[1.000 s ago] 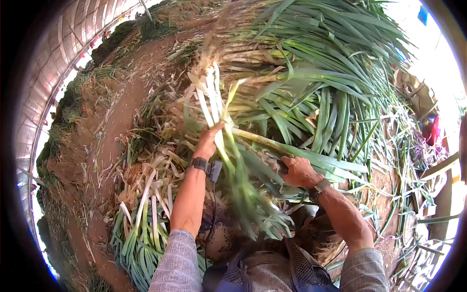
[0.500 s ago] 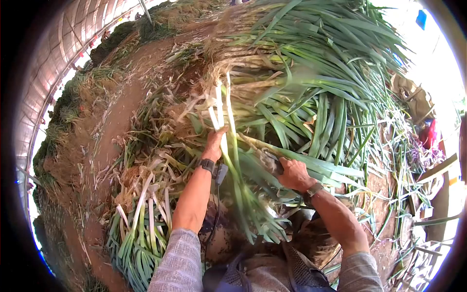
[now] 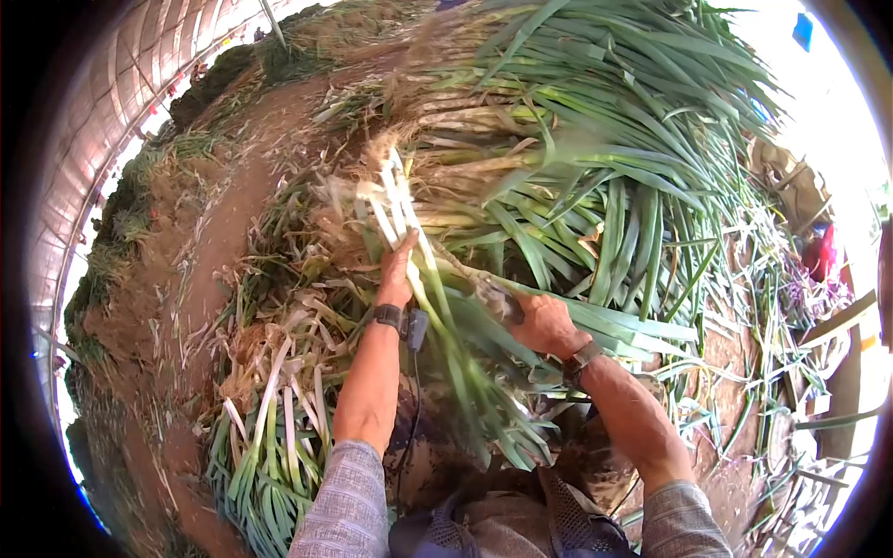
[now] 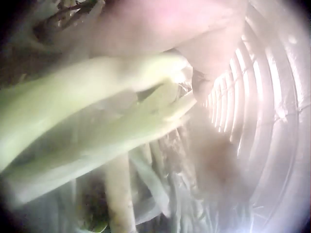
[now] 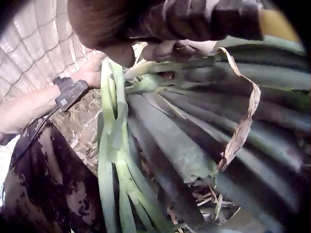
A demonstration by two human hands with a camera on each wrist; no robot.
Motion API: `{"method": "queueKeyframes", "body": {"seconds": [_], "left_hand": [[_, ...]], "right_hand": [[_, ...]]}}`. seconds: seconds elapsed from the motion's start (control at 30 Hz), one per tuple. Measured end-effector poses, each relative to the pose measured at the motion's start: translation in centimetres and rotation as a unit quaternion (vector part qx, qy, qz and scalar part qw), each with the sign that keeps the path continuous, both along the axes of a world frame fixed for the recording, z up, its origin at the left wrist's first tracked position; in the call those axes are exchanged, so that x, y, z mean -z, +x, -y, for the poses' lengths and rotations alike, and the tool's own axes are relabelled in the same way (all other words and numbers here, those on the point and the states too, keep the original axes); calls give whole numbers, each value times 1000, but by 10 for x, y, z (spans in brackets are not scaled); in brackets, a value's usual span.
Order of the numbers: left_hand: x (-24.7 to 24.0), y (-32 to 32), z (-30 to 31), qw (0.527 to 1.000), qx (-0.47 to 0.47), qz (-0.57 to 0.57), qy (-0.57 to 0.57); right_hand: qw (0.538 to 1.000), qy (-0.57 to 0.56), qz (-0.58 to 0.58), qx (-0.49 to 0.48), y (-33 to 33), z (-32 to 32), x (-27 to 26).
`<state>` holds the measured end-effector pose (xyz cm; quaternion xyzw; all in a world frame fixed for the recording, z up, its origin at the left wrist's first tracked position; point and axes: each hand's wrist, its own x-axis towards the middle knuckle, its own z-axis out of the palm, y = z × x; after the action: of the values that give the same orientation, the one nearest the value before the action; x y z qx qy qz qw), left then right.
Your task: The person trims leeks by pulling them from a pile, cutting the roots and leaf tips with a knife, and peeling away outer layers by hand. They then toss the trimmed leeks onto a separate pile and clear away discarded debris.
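Currently, the left-hand grip is closed around a loose bundle of long onion stalks, white at the shafts and green at the leaves. The white shafts and tan fibrous roots project beyond that grip; the green leaves trail below it toward the person's lap. The right-hand grip, to the right of the bundle, appears curled around a dark, partly hidden object; its type cannot be told. Judged from this posture, the step in hand is to steady the bundle while the right hand works beside it. Clamp the shafts firmly enough to prevent twisting, but do not squeeze; fresh stalks of this kind are likely to bruise or split. Hold the white ends parallel and spread, so that each shaft remains accessible. Maintain separation between the dark object and the left fingers. Lift the bundle clear of the large heap of broad-leaved green stalks, which lies beyond and to the right of the grips, since tangled leaves could drag it. Leave the smaller pile of white-and-green stalks, left of the left-hand grip, undisturbed.
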<state>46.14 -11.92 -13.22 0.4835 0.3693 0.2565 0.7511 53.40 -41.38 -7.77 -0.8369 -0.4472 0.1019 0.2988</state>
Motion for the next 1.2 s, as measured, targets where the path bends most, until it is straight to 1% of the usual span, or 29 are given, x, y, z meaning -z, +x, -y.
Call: {"method": "queueKeyframes", "body": {"seconds": [0.03,0.07,0.13,0.2,0.27,0.3,0.4,0.47,0.5,0.57,0.6,0.67,0.7,0.77,0.83,0.9,0.97,1.03,1.07,1.2], "left_hand": [[0,3,0,999,-4,48,-5],[-5,2,4,999,-1,48,-5],[-20,-2,16,988,72,131,-44],[-27,-2,21,987,92,129,-38],[-32,-6,27,974,133,170,-64],[-30,-7,23,970,143,183,-73],[-35,-10,27,971,153,176,-59],[-41,-15,28,969,147,184,-71],[-44,-17,29,968,141,191,-85],[-44,-17,33,968,150,184,-83],[-46,-17,34,968,157,180,-80],[-44,-15,36,969,162,174,-66],[-46,-15,40,969,167,165,-78],[-48,-14,44,966,180,162,-90],[-47,-10,46,965,183,165,-91],[-50,-7,48,964,181,172,-91],[-52,-6,49,971,155,169,-71],[-31,-3,34,974,153,156,-63],[-33,-2,34,976,152,146,-54],[-43,-3,47,979,132,135,-74]], "right_hand": [[1000,22,-3,11,1,0,-1],[999,44,-5,22,3,1,-2],[999,34,16,24,10,1,2],[999,24,39,25,13,0,-1],[1000,-14,18,8,13,0,-4],[1000,-13,17,9,13,0,-6],[999,-3,41,32,14,1,-8],[998,47,43,1,12,-1,-6],[998,48,43,1,12,-1,-8],[998,-1,38,49,14,0,-12],[998,0,37,51,14,0,-12],[998,42,38,19,15,-1,-13],[998,42,38,20,16,-1,-12],[998,28,22,57,16,1,-10],[998,34,28,48,16,3,-9],[998,40,36,33,15,3,-7],[998,38,51,7,8,4,0],[999,19,44,16,7,5,-9],[999,1,39,25,7,5,-12],[999,21,37,26,9,2,-12]]}}
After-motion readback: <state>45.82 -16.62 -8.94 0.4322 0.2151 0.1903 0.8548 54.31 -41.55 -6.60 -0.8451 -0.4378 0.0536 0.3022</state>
